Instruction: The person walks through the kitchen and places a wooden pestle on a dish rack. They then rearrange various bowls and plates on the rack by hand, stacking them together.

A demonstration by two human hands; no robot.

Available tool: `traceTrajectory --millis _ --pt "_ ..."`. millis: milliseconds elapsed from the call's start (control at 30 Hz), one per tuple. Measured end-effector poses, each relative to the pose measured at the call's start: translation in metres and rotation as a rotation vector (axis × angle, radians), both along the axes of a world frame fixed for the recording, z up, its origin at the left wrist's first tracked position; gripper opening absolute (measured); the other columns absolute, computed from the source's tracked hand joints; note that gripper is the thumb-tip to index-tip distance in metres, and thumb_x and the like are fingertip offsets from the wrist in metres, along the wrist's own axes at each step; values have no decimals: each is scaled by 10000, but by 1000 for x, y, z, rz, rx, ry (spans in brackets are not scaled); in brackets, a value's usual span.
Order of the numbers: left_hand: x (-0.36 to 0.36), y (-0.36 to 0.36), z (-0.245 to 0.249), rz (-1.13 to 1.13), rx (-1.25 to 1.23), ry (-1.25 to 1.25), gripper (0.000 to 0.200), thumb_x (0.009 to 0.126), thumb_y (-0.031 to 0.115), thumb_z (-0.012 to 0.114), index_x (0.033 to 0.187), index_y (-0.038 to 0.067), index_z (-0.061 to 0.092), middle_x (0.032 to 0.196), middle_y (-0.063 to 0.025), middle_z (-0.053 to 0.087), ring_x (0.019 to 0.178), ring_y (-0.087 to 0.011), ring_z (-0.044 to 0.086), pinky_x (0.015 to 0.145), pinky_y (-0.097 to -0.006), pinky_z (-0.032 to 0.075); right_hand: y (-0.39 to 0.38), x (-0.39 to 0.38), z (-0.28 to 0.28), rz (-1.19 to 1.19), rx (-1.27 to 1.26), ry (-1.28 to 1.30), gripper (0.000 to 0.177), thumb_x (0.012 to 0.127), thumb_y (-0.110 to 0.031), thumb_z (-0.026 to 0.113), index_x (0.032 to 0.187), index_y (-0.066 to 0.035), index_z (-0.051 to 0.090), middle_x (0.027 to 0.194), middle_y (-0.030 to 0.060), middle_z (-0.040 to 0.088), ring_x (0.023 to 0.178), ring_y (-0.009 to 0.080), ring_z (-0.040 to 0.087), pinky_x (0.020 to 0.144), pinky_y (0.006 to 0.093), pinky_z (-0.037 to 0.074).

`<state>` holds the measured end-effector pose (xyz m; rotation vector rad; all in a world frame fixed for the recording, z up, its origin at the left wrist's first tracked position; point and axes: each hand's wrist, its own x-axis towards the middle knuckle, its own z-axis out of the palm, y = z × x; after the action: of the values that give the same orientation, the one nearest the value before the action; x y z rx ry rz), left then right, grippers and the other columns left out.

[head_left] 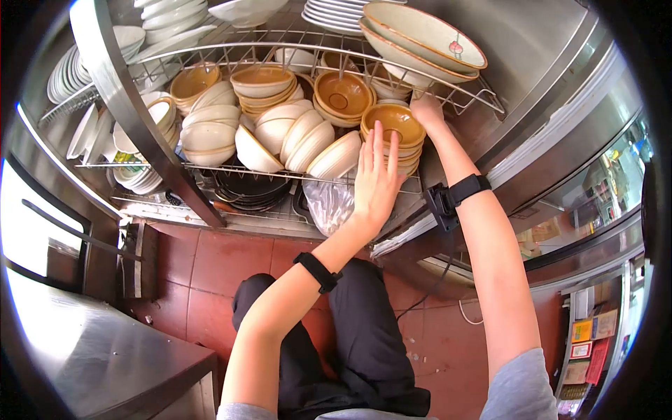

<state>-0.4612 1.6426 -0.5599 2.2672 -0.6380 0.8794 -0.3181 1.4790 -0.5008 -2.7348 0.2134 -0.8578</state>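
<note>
A stack of bowls with brown insides (392,124) stands at the right end of the middle rack shelf. My left hand (378,178) is held up flat at the front of this stack, its fingers straight and overlapping the top bowl's near side. At the stack's far right edge is my right hand (426,112), below the upper shelf. Its fingers are mostly hidden, and I cannot tell whether they grip a rim. Cream bowls (334,155) lie tilted on their sides just left of my left hand. Behind them sits another brown-lined bowl (343,94) on a stack.
Large oval dishes (427,45) rest on the upper wire shelf (315,43) above my right hand. Below the bowls are dark pans (253,190) and a clear plastic bag (327,203). A metal post (133,105) crosses the rack's left side. A glass-fronted cabinet (581,203) stands right.
</note>
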Motion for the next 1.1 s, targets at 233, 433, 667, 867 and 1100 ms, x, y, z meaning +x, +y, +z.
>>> traceTrajectory --millis 233,433,667,867,1100 --pt "-15 10 -24 -34 -35 7 803 660 32 636 1383 54 287 1442 -179 219 1281 -333 308 1052 -418 303 -4 30 9 -8 -52 271 422 824 -230 451 1199 -47 517 1197 250 522 1126 375 496 979 409 376" --pt "-26 17 -32 -60 60 9 704 721 3 543 1380 110 321 1456 -107 241 1287 -293 323 1053 -429 299 -50 84 -2 57 -153 249 406 831 -246 464 1180 -48 530 1183 237 535 1109 372 508 962 412 387" --pt "-35 29 -33 -100 69 67 743 737 27 546 1413 113 248 1476 -124 182 1317 -305 275 1068 -427 270 -64 89 5 58 -108 304 395 825 -248 470 1152 -40 546 1170 238 541 1101 371 512 946 411 400" --pt "-32 32 -29 -103 98 40 690 757 31 543 1394 120 292 1459 -111 229 1295 -318 304 1053 -438 293 -65 77 8 61 -103 310 386 820 -250 474 1128 -33 559 1158 239 546 1094 370 516 932 410 411" --pt "-32 30 -27 -136 45 7 670 734 24 558 1364 100 342 1446 -137 251 1267 -339 335 1030 -439 318 -52 58 21 96 -191 228 378 814 -253 480 1100 -24 574 1145 240 552 1086 369 521 916 409 424"
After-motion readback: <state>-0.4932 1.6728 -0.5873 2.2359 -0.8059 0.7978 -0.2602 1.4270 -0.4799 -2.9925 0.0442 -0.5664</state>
